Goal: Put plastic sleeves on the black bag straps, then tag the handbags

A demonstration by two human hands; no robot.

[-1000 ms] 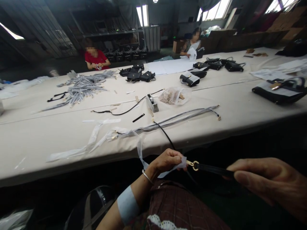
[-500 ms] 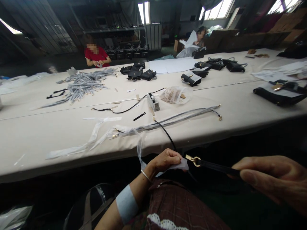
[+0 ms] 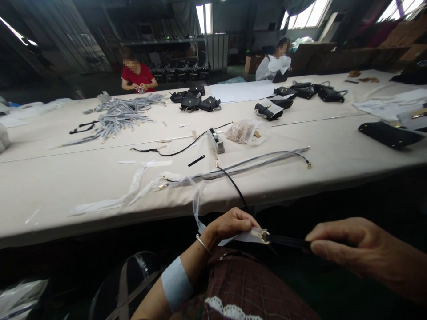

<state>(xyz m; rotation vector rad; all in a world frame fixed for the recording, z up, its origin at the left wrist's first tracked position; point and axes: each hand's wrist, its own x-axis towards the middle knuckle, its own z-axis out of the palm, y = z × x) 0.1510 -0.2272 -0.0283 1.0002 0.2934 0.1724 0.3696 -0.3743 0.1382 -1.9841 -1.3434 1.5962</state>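
In the head view, my left hand is closed on a strip of thin white translucent wrapping, just off the table's front edge. My right hand pinches a dark strap to the right of it. The strap's gold ring lies against the wrapping near my left fingertips, and its clasp is covered there. A thin black cord-like strap runs from the table edge down behind my left hand. Another length of wrapping hangs over the edge by my left wrist.
Wrapped straps, a tape dispenser and a clear bag of small brown pieces lie on the table. Farther back are a pile of grey-wrapped straps and black handbags. Two people sit across the table.
My right hand has moved left with the strap, bringing its gold clasp from beside the wrapping to under or inside it. My left hand stays nearly in place.
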